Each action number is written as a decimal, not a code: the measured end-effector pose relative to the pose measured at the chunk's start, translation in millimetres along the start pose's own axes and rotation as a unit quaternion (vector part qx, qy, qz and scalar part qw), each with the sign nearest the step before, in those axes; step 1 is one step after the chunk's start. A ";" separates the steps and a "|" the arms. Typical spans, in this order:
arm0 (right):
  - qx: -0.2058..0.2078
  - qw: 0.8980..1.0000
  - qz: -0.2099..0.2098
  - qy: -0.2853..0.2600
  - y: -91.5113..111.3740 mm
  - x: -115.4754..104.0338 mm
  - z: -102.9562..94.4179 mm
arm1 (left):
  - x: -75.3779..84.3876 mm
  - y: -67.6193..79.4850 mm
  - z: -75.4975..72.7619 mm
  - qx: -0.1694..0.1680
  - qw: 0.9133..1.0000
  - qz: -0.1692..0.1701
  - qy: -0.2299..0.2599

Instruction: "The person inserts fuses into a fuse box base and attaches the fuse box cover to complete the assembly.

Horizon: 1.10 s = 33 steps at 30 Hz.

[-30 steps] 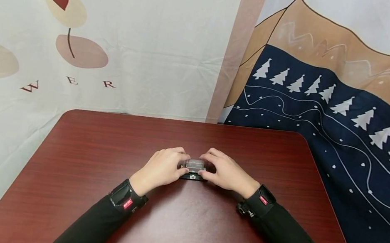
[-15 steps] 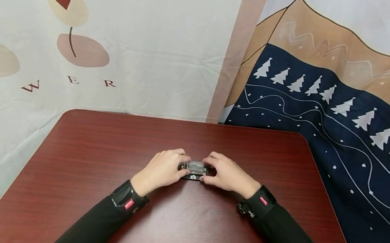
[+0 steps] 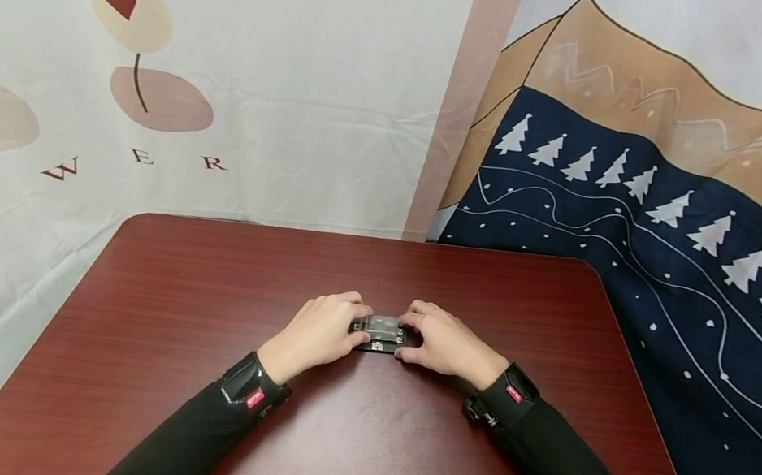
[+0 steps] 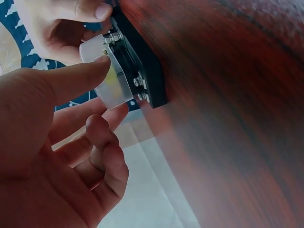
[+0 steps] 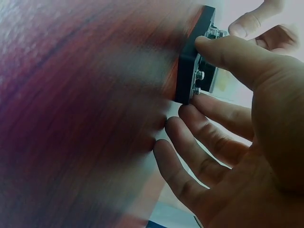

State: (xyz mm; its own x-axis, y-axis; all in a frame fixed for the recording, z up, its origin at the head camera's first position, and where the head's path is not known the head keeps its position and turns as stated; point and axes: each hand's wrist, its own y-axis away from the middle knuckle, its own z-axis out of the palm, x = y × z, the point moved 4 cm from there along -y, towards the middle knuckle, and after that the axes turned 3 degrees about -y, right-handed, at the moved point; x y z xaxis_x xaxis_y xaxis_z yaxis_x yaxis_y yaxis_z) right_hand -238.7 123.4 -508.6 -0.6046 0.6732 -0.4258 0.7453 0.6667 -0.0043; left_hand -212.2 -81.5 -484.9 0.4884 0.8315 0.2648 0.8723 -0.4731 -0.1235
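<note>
A small device with a black rectangular base (image 3: pixel 378 347), metal screw terminals and a clear plastic cover (image 3: pixel 382 326) sits on the table between both hands. My left hand (image 3: pixel 316 336) pinches the cover from its left end; in the left wrist view the thumb lies on the cover (image 4: pixel 118 92), with fingers on its far side. At the right end, my right hand (image 3: pixel 448 341) grips the black base (image 5: pixel 186 73) between thumb and fingers. Its other fingertips touch or nearly touch the tabletop in the right wrist view. Under the cover, a yellowish part shows faintly.
The reddish-brown wooden table (image 3: pixel 188 340) extends around the hands, with rounded far corners. A pale printed cloth (image 3: pixel 301 78) hangs behind it. To the right hangs a dark blue cloth (image 3: pixel 642 268) with white trees. Each wrist wears a black strapped camera.
My right hand has shifted slightly right, uncovering more of the device's right end. My left hand has stayed nearly in place at the left end.
</note>
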 end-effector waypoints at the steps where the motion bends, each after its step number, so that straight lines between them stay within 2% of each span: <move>1: -0.001 1.000 0.001 0.001 -0.1 0.1 0.0 | 0.1 0.1 0.5 -0.001 1.000 0.001 -0.001; 19: -0.005 1.000 0.001 0.003 1.1 1.7 0.1 | 2.2 2.9 2.9 0.011 1.000 0.021 -0.004; 28: 0.053 0.998 -0.020 -0.030 -0.7 -4.2 -9.7 | -1.5 5.9 -1.4 0.017 1.000 0.016 0.000; 33: 0.055 0.997 -0.032 -0.036 -2.5 -9.6 -12.4 | -0.3 4.9 -3.8 0.019 0.999 0.026 0.000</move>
State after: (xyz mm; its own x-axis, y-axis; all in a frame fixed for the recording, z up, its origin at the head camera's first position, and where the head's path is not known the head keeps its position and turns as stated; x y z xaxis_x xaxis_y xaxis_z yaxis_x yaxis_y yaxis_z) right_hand -238.3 119.3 -493.3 -0.6334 0.6027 -0.4854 0.7344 0.6659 -0.1314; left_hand -208.2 -85.2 -482.0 0.5328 0.8063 0.2570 0.8462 -0.5040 -0.1731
